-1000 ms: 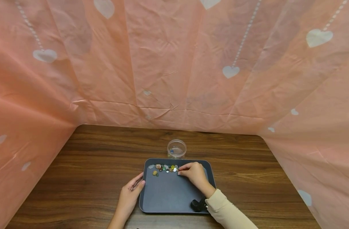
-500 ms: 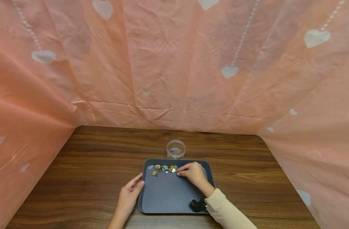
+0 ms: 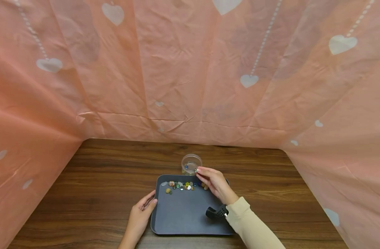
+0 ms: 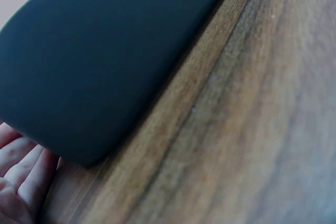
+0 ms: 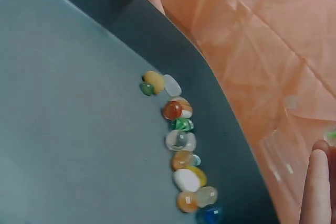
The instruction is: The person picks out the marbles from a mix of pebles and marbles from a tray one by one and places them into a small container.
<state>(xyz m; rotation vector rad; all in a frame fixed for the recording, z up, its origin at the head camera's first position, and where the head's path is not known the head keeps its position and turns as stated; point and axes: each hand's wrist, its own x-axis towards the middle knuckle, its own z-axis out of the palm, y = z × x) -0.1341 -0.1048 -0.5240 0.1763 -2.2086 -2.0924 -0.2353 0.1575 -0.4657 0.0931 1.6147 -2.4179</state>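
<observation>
Pinched between the thumb and fingertips of my right hand [image 3: 215,182] is a small glass marble [image 5: 331,135] with green in it, held at the near rim of a clear round jar [image 3: 191,162]. A few small marbles, one of them blue, show inside the jar. My left hand [image 3: 139,213] grips the left edge of a dark grey tray [image 3: 180,212], thumb on the rim and fingers along its outer side. Along the tray's far side runs a row of marbles and polished pebbles, among them a white pebble [image 5: 187,180], a yellowish pebble [image 5: 154,81] and a blue marble [image 5: 210,214].
The tray lies on a dark wooden table [image 3: 115,173], with the jar just beyond its far edge. A pink curtain [image 3: 183,76] with pale hearts hangs behind the table and at both sides. A black strap device [image 3: 215,212] sits on the right wrist, over the tray.
My right hand has lifted from the right end of the row and moved up to the jar with the marble, uncovering more pieces. The left hand stays on the tray's edge.
</observation>
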